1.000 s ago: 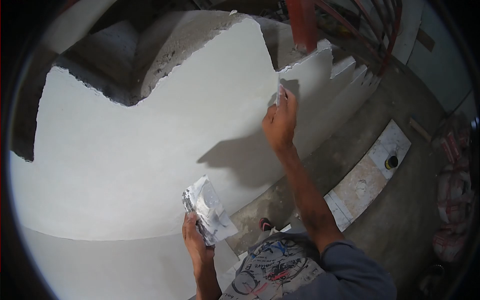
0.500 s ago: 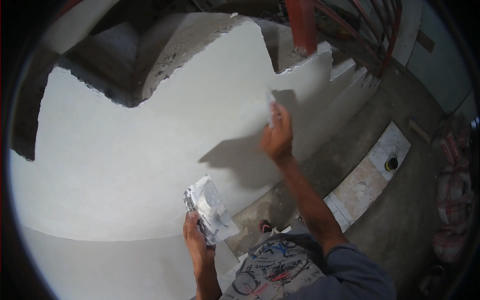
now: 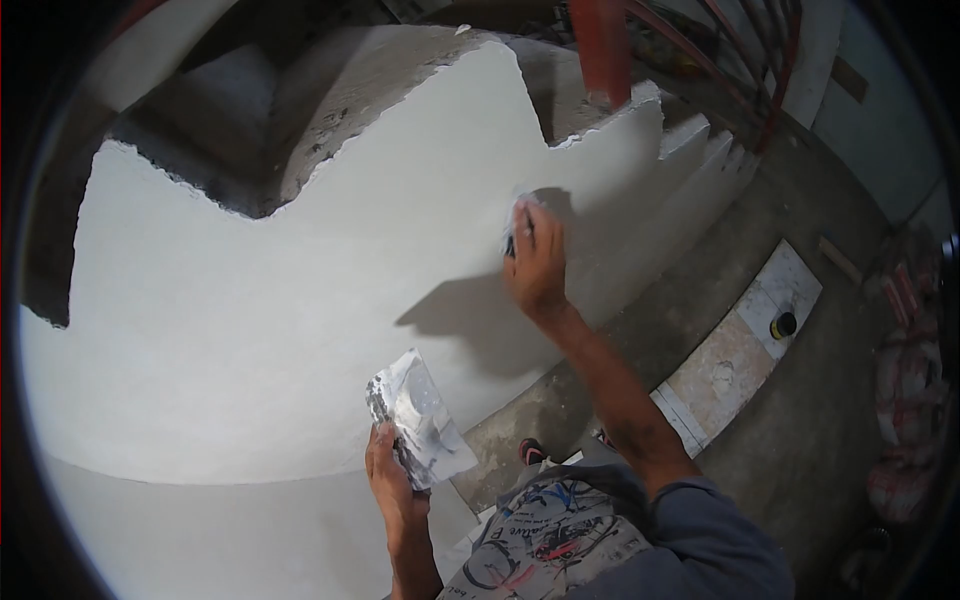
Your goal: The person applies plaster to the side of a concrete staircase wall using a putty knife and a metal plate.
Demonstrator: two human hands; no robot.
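In the head view I looked down at a big white plastered wall point(image 3: 300, 300) with a jagged, step-shaped top edge. Everything else I place from that wall.

The right hand point(image 3: 535, 262) was up against the wall, near its upper right part, just under one of the step notches. Its fingers were curled tight around a small putty knife point(image 3: 514, 228). The blade was pressed on the wall. It looked blurry, so I could not tell its exact shape. The hand's dark shadow point(image 3: 470, 320) lay on the wall just below and to the left of it.

The left hand point(image 3: 395, 490) was low, in front of the wall's bottom edge. It was closed around the handle of a flat trowel point(image 3: 420, 420). The trowel tilted up and had grey-white plaster smeared all over it. It did not touch the wall.

To the right of the wall, on the grey floor, lay a long tiled board point(image 3: 735, 360) with a small yellow and black can point(image 3: 783, 325) standing on it. Farther right of the wall were some sacks point(image 3: 910, 400). Above the wall's top edge stood a red post point(image 3: 603, 45). Below the wall I saw a grey sleeve point(image 3: 710, 540), printed shorts point(image 3: 545, 535) and a shoe point(image 3: 531, 450).
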